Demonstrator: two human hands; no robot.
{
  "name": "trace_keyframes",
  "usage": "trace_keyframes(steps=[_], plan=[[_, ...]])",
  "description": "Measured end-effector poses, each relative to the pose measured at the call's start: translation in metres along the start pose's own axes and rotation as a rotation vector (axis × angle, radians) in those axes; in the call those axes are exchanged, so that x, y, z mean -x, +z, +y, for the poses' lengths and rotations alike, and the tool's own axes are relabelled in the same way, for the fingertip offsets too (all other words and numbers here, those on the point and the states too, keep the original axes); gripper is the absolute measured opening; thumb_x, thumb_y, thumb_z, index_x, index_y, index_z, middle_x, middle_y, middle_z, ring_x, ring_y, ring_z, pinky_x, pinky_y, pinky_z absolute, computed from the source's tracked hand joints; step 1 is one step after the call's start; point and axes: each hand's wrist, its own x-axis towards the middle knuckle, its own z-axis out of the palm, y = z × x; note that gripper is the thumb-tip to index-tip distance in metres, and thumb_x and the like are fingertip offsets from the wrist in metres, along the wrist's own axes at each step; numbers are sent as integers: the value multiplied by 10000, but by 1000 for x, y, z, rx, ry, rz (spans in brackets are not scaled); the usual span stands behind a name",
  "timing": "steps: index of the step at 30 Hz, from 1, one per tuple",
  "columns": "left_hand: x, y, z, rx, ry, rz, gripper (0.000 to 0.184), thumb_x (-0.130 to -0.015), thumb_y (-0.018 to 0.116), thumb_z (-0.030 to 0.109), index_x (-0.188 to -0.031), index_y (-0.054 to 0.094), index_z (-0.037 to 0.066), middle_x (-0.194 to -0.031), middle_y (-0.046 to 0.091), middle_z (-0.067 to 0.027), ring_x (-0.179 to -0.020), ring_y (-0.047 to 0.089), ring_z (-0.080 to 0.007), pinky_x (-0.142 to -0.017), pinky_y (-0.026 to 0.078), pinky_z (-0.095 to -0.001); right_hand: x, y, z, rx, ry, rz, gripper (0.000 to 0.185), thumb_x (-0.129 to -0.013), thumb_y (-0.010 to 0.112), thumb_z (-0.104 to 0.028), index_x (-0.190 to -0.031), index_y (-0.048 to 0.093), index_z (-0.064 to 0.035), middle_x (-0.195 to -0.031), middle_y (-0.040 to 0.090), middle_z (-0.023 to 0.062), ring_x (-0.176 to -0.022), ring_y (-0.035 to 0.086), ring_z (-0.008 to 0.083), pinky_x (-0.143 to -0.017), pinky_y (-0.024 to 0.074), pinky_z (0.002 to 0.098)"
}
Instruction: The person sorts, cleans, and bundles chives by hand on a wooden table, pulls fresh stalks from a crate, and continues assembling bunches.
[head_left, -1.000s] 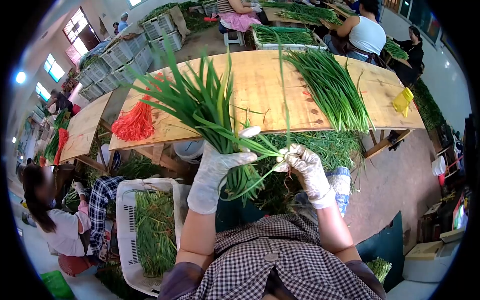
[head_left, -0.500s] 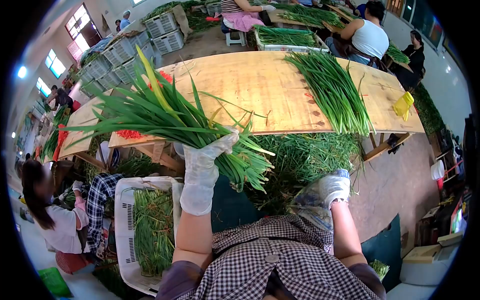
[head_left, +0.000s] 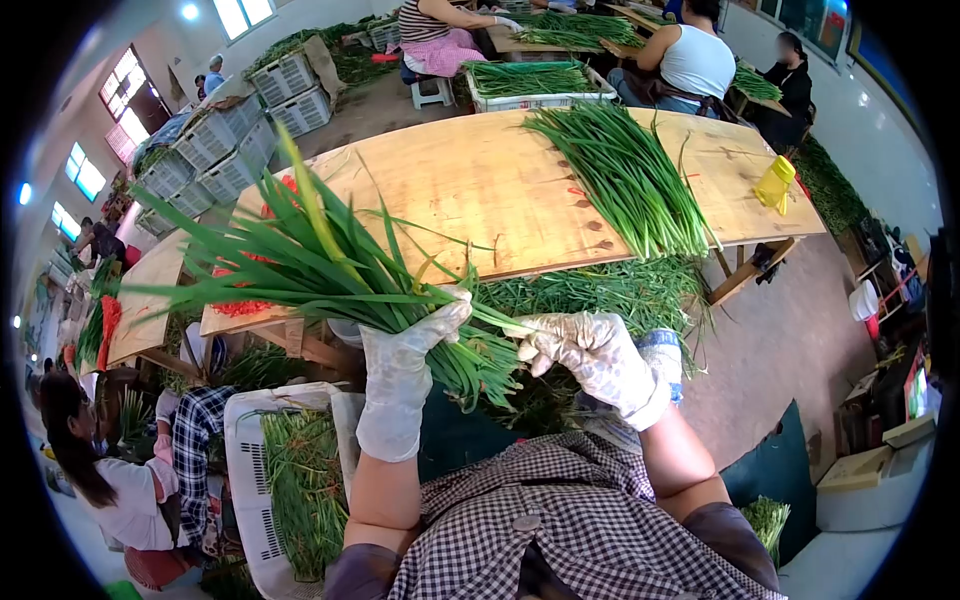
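My left hand [head_left: 405, 365], in a whitish glove, is closed around a loose bunch of garlic chives [head_left: 340, 265] above the front edge of the wooden table. The leaves fan out to the left, one of them yellow [head_left: 318, 210], and the cut ends hang to the right of my fist. My right hand [head_left: 595, 365], gloved too, pinches the pale end of a chive stem [head_left: 500, 318] that sticks out of the bunch. Farther right on the table lies a neat pile of garlic chives [head_left: 630, 180].
A wooden table [head_left: 450, 190] curves ahead, with red ties [head_left: 240, 290] at its left and a yellow plastic object [head_left: 775, 185] at its right. Chive scraps [head_left: 590, 295] heap below. A white crate [head_left: 245, 440] of chives stands at left, near a seated person [head_left: 125, 495].
My right hand has come up from my knee to the bunch and taken hold of a stem end. The left hand still grips the chives. The view has shifted slightly.
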Motion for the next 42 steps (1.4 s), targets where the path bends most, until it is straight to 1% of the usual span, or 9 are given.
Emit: trace_keyframes(steps=[10, 16, 21, 24, 27, 29, 32, 36, 42], plan=[[-5, 4, -8, 44, 90, 35, 239, -689, 712, -64, -905, 622, -17, -821, 675, -130, -613, 616, -145, -509, 478, -233, 21, -17, -4, 641, -61, 39, 311, -846, 503, -91, -1143, 597, -84, -796, 673, 75, -646, 652, 183, -592, 523, 281], [-1, -12, 11, 43, 51, 106, 405, -714, 670, -81, -1066, 488, 4, -861, 635, -147, -597, 554, -142, -558, 450, -234, -29, -179, 10, 1486, 17, 709, 176, -829, 582, -116, -956, 696, -160, -793, 660, 100, -676, 648, 234, -575, 518, 339], [2, -4, 10, 100, 49, 110, 317, -685, 685, -83, -959, 545, -6, -848, 648, -149, -584, 554, -138, -560, 454, -242, -75, -272, 65, 1898, 94, 265, 148, -813, 610, -151, -929, 699, -175, -902, 660, 89, -775, 646, 248, -678, 524, 342], [4, -9, 10, 163, 30, 99, 374, -693, 666, -83, -1016, 500, 6, -859, 638, -157, -588, 550, -139, -562, 455, -245, -92, -263, 41, 1906, 251, 456, 91, -797, 631, -151, -864, 693, -157, -912, 655, 83, -810, 643, 245, -717, 517, 339], [3, -17, 11, 214, 0, 103, 403, -703, 647, -84, -1050, 469, 16, -865, 632, -164, -592, 546, -141, -565, 457, -245, -51, -205, -26, 727, -310, 749, 92, -824, 655, -141, -812, 657, -50, -853, 661, 42, -726, 604, 152, -698, 482, 307], [4, -13, 13, 232, 13, 107, 375, -709, 638, -81, -1036, 477, 10, -865, 630, -168, -591, 544, -144, -570, 454, -243, -9, -182, -35, 162, -41, 104, 49, -828, 642, -113, -835, 662, -69, -803, 669, 62, -790, 631, 148, -734, 518, 284], [5, -5, 13, 143, -6, 57, 351, -707, 643, -82, -1012, 495, 9, -862, 634, -162, -588, 544, -142, -571, 450, -240, 16, -117, 7, 1570, 377, -452, 255, -794, 650, -306, -902, 672, -76, -865, 659, 137, -809, 649, 270, -695, 519, 331], [15, 24, 9, -35, -72, 81, 357, -700, 691, -64, -1012, 533, 5, -829, 652, -118, -589, 541, -113, -567, 446, -225, 13, -46, -32, 255, -5, 90, 637, -729, 741, -355, -1244, 535, -44, -1161, 605, 151, -970, 632, 204, -820, 511, 325], [20, 54, -7, -48, -93, -4, 312, -683, 695, -118, -956, 592, -12, -837, 665, -116, -618, 596, -118, -532, 500, -233, 6, -6, 2, 720, -268, 146, 276, -850, 640, -251, -1048, 646, -60, -783, 680, 78, -616, 652, 197, -537, 525, 308]])
